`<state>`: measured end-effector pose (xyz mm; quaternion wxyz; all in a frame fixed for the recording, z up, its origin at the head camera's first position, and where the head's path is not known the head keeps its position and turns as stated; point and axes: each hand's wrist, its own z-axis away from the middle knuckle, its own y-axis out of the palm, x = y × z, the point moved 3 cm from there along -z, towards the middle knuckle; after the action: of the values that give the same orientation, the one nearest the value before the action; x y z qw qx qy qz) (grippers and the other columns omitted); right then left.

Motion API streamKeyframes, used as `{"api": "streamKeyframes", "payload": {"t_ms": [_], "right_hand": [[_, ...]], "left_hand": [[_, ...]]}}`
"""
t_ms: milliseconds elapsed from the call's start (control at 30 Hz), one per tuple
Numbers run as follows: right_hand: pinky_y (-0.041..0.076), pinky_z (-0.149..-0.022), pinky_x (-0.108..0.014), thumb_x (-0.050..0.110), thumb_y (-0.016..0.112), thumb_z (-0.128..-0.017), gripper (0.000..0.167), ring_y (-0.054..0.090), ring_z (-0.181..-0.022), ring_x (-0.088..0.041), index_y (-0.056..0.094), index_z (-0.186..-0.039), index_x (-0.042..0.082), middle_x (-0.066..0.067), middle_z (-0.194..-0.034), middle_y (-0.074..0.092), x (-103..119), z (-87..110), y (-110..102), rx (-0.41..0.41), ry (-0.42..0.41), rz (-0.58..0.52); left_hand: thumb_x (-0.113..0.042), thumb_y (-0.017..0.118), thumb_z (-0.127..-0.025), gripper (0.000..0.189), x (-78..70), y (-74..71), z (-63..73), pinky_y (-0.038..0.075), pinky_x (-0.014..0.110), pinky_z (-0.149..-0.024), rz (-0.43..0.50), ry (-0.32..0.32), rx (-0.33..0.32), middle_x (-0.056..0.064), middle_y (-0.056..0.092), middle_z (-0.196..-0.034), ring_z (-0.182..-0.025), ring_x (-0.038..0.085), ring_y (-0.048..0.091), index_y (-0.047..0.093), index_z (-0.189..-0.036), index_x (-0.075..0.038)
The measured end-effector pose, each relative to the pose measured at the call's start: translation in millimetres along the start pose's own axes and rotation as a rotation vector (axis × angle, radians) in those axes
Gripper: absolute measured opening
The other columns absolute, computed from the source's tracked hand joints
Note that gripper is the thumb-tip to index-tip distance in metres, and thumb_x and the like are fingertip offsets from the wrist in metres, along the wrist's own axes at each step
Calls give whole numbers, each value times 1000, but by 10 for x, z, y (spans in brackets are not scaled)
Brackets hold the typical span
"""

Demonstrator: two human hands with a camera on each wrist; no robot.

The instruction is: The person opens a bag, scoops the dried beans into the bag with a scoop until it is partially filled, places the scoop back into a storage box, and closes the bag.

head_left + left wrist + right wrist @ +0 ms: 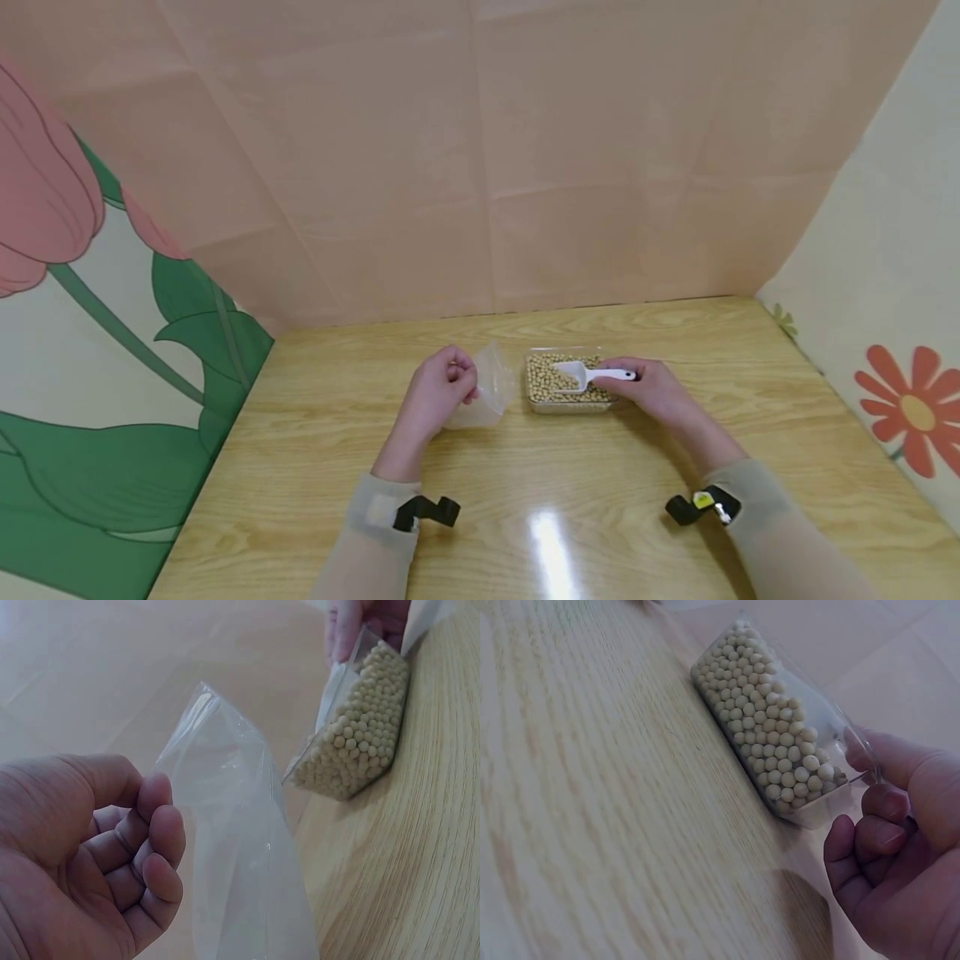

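My left hand point(442, 385) pinches the edge of a clear plastic bag point(491, 390) between thumb and forefinger, its other fingers curled. In the left wrist view the bag point(236, 817) stands up beside the fingertips, its mouth edge visible at the top. To its right sits a clear rectangular container point(573, 408) full of pale round beans point(543, 375), like soybeans. A white scoop point(572, 372) lies with its blade in the beans, and my right hand point(654, 390) grips its handle. In the right wrist view the container wall partly hides the scoop.
The wooden table point(480, 508) runs back to a pink cloth-like wall point(450, 167). Flower-printed panels flank it, with green leaves point(75, 475) on the left and a red flower point(917, 412) on the right. Black wrist cameras point(427, 510) sit on both sleeves.
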<state>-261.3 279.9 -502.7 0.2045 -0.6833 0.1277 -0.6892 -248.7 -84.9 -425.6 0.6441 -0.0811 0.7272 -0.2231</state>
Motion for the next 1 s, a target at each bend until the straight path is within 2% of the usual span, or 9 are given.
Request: {"api": "streamKeyframes", "payload": {"t_ms": [200, 467, 767, 1000], "right_hand": [[51, -88, -22, 42, 83, -100, 48, 65, -106, -12, 79, -132, 6, -6, -124, 78, -1, 6, 11, 0, 19, -33], [50, -93, -19, 42, 83, -100, 51, 64, -116, -9, 77, -135, 5, -8, -135, 75, -44, 28, -3, -11, 32, -68], [54, -89, -21, 29, 83, -101, 50, 65, -107, -6, 72, -139, -3, 9, -116, 77, -92, 52, 0, -17, 35, -229], [55, -88, -22, 28, 84, -100, 50, 68, -105, -7, 72, -139, -2, 11, -114, 79, -111, 79, -12, -41, 53, -288]], "left_hand": [[-8, 64, -106, 5, 6, 0, -4, 49, 31, -63, 1, -6, -4, 3, 72, -79, -72, 21, 70, 68, -108, -6], [-8, 65, -106, 4, -5, 8, -6, 47, 30, -61, 6, -1, -3, 3, 72, -79, -71, 21, 69, 68, -107, -6], [-8, 64, -106, 4, -22, 1, 9, 43, 29, -58, 12, -3, 0, 4, 72, -79, -72, 22, 69, 67, -107, -6], [-8, 63, -107, 4, -11, -1, 13, 43, 30, -57, 10, -10, -1, 4, 72, -79, -72, 23, 69, 67, -107, -7]]}}
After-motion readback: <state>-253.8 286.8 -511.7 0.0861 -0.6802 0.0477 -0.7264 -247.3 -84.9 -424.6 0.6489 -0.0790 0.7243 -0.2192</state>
